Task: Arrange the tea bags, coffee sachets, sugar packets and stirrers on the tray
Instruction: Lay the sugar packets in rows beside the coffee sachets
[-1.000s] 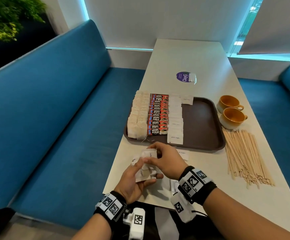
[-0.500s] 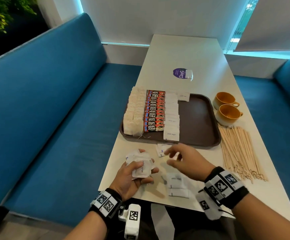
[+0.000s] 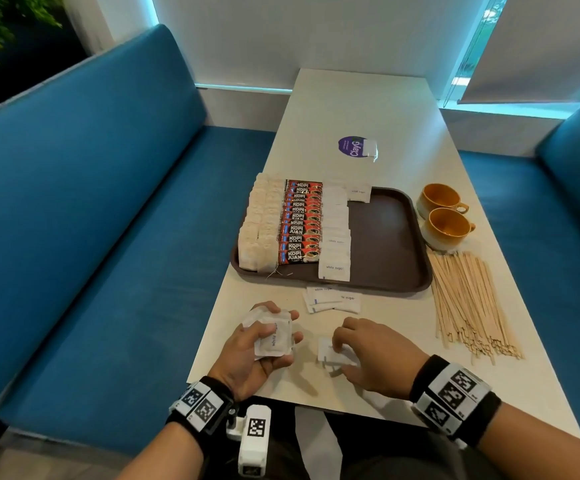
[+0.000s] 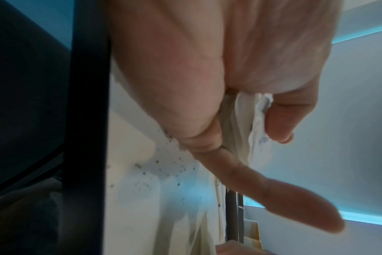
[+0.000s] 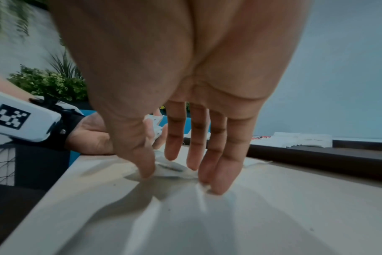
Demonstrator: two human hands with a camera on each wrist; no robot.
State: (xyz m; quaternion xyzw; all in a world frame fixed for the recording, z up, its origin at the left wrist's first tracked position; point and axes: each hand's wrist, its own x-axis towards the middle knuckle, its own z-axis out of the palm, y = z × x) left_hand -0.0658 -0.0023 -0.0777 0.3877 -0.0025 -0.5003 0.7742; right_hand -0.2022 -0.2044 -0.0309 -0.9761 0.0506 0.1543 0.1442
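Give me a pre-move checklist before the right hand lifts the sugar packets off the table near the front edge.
1. Right hand fingertips on the loose sugar packets: ok.
2. Packets actually pinched: cannot tell.
3. Left hand holds its stack of sugar packets securely: ok.
4. Free room on the tray beside the sugar column: ok.
5. All sugar collected: not ok, more packets lie by the tray.
6. Stirrers on tray: not ok, on table.

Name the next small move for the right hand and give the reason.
Probably pinch up the loose sugar packets under the right hand: its fingertips already touch them on the table, while the left hand grips a gathered stack.
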